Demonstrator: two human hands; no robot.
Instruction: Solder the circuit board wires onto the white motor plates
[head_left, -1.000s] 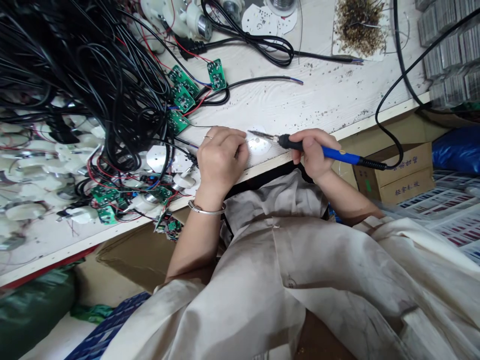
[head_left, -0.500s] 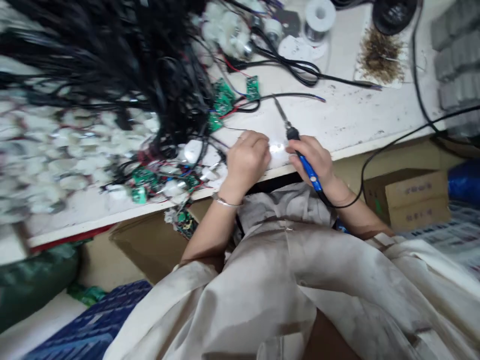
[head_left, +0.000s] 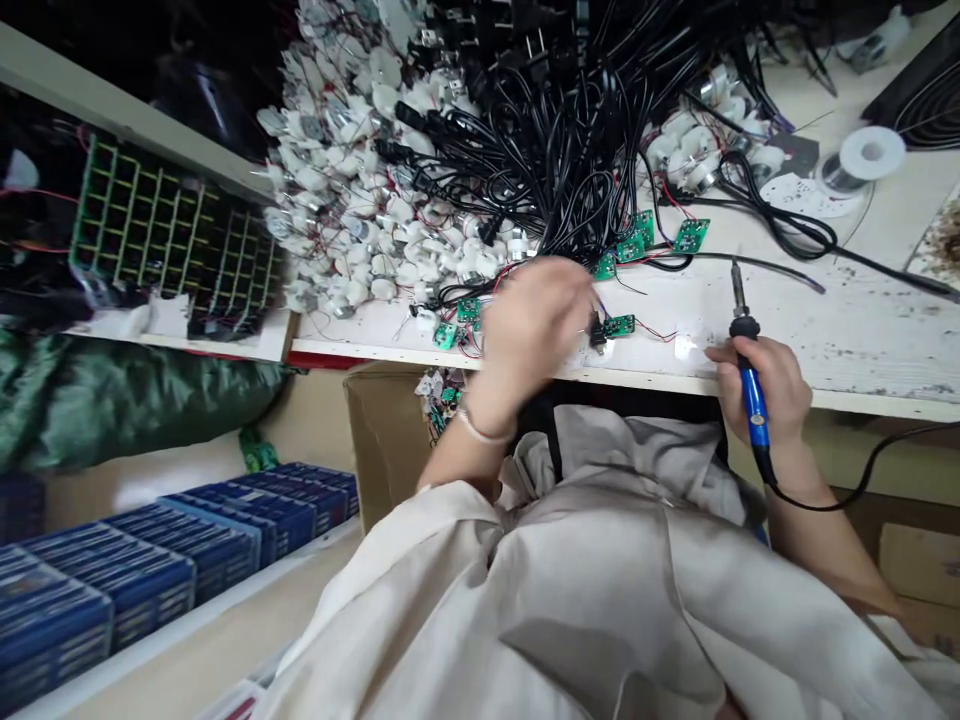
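Near the bench edge, from my head view, my left hand has swung away toward the heaped white parts, too blurred to show its grip, which seems to leave the white piece unattended beside my right hand. That hand stays wrapped round the soldering iron, speckled benchtop open rightward, black cables crowding the far side.

I see cool light on a white bench running to the right edge, deep shadow upper left, blue boxes lined up lower left.
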